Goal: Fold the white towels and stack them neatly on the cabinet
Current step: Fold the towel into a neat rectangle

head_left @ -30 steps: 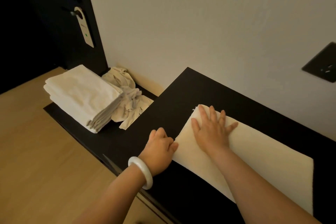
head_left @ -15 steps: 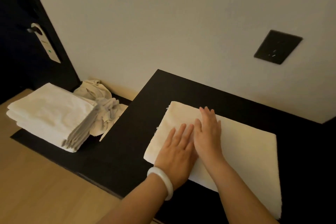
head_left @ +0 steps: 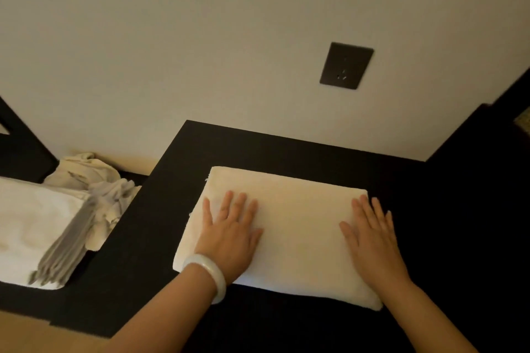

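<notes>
Towel point(head_left: 298, 232) under left hand point(head_left: 229, 238), right hand point(head_left: 372, 243).

left hand point(head_left: 229, 235): thick milky-white glossy round bangle point(head_left: 209, 275) on the wrist just behind it, smooth, slightly translucent. right hand point(head_left: 370, 238): bare, wrist behind it bare. left forearm point(head_left: 160, 318), right forearm point(head_left: 430, 312): bare to frame edge. nails short.

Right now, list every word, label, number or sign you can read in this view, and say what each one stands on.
None: no text in this view can be read.
On the dark wall socket: only slots and faint marks, too small to read as any sign.
On the white towel, the stack of folded towels and the white bangle: no print or label shows.
</notes>
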A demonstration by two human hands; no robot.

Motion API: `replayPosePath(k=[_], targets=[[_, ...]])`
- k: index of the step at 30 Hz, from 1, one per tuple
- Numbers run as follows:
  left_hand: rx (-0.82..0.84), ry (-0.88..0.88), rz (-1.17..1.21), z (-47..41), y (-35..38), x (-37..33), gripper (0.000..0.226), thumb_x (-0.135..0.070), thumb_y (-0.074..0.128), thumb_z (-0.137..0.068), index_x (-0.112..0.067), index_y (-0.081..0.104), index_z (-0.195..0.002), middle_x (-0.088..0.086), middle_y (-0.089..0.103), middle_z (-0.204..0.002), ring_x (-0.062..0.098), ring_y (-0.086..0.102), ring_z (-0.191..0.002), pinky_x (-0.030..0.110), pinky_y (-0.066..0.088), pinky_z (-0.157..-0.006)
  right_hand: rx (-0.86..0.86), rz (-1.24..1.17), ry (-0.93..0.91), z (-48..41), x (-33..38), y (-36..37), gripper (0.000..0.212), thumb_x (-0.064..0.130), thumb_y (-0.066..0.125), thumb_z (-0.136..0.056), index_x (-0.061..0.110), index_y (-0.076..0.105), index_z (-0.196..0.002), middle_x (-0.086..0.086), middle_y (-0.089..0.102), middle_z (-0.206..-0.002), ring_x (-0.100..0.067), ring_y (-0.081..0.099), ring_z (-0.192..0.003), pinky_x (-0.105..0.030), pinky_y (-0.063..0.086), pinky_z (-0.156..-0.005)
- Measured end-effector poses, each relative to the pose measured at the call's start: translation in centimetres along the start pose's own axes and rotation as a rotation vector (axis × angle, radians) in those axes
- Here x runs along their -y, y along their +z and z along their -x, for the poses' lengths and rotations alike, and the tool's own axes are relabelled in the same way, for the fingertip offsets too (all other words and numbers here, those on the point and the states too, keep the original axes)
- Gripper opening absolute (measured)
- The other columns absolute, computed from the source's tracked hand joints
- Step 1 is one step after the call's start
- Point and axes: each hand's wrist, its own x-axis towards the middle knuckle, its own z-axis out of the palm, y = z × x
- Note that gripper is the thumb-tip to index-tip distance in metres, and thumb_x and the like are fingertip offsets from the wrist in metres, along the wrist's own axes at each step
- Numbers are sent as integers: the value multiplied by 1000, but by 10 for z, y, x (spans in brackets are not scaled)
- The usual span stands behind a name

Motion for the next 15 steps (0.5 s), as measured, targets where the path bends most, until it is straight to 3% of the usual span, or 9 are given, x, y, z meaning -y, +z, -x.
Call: replayPosePath(k=[2,5,10,15], targets=[[-88,89,-20,-22,-8,-12,63,-59,3,-97,-37,-8,-155,-6,-12,-165,23,-18,-150,57,-17,-115,-92,-35,-76,-11,34,-7,74,58,-8,-90,28,-2,-157,3,-5,-166,-16,-15,-151,-39,-14,-120],[-66,114,-73,-54,-11,-12,61,-59,5,-99,-39,-12,-153,-6,-13,-164,27,-18,-150,65,-10,-115,24,-29,-194,-29,69,3,61,53,12,-101,31,0,-157,3,-3,-166,-17,-11,-152,-44,-12,-121],[-16,-19,-60,-67,8,30,74,-72,-10,-84,-42,-16,-151,-7,-14,-164,22,-14,-151,69,4,-115,46,13,75,-40,31,21,68,64,10,-97,32,3,-157,3,2,-166,-21,-10,-152,-54,-3,-121],[22,-8,-2,-69,-1,25,68,-67,4,-94,-39,-14,-153,-7,-15,-164,20,-16,-151,67,3,-116,156,-179,123,-48,28,8,67,58,24,-101,29,3,-158,6,-3,-166,-18,-13,-151,-52,1,-122]])
